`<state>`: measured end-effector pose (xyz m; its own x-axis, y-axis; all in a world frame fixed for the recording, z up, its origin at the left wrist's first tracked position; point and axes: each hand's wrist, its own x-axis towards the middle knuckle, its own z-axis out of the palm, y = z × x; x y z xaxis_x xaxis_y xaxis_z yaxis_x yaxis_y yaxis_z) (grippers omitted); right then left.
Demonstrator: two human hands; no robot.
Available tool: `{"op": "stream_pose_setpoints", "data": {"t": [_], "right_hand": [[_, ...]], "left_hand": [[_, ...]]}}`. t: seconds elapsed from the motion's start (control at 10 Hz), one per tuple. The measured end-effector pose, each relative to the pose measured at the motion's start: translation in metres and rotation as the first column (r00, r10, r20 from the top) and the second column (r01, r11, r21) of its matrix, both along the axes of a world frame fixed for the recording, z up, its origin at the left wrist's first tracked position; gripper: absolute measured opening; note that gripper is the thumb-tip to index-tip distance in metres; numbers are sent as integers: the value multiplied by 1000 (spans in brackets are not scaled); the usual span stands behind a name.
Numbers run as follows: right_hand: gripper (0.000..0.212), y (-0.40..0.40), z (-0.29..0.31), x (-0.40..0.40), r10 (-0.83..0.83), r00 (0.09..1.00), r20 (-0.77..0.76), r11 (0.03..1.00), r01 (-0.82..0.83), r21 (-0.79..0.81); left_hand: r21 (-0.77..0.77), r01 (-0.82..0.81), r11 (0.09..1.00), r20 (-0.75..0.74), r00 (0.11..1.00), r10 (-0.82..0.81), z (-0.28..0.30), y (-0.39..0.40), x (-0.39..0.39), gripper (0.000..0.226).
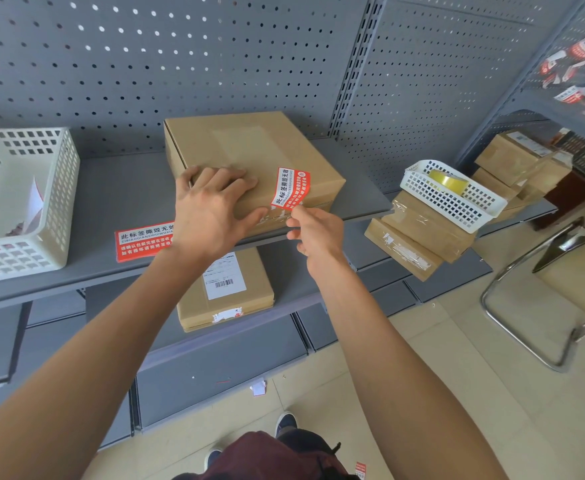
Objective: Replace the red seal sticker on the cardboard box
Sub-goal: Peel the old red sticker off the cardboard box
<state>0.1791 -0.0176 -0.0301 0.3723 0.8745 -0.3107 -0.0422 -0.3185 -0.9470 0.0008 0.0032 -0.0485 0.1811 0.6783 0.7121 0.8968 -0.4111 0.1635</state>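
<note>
While our left hand (211, 206) lies flat and open, fingers spread, on the near-left part of the cardboard box (249, 161) lid, our right hand (313, 230) pinches the lower end of the red seal sticker (290, 188) between thumb and forefinger — that grip is closed on the sticker alone. The sticker curls up off the box's near edge toward its right corner, printed side toward us, its upper part lying against the lid; whether that part is stuck down we cannot tell. Just under it, on the box's front face, pale torn residue shows.

The box sits on the grey shelf (118, 202), its front face at the shelf's front edge, roughly midway along. A second red sticker sheet (142, 242) lies flat near the front edge, to the left of the box, partly hidden by our left wrist. A cream basket (59, 188) stands at the shelf's left end (something pale and reddish lies inside). On the lower shelf, under our wrists, rests another box (225, 289) with a barcode label. To the right, a white basket (457, 202) holding a yellowish tape roll (448, 181) sits tilted on stacked boxes (419, 237).
</note>
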Motion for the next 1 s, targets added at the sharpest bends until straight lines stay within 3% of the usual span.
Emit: {"op": "stream_pose_setpoints", "data": {"t": [0.3, 0.7, 1.0], "right_hand": [[9, -5, -5, 2, 7, 998, -65, 1000, -6, 12], [17, 0, 5, 7, 48, 997, 59, 998, -50, 31], [15, -1, 4, -4, -51, 999, 8, 997, 50, 56]], "left_hand": [[-8, 1, 1000, -5, 1000, -1, 1, -1, 0, 51], [-20, 2, 1000, -15, 1000, -2, 1, -2, 0, 50], [-15, -6, 1000, -14, 1000, 5, 1, -1, 0, 51]]}}
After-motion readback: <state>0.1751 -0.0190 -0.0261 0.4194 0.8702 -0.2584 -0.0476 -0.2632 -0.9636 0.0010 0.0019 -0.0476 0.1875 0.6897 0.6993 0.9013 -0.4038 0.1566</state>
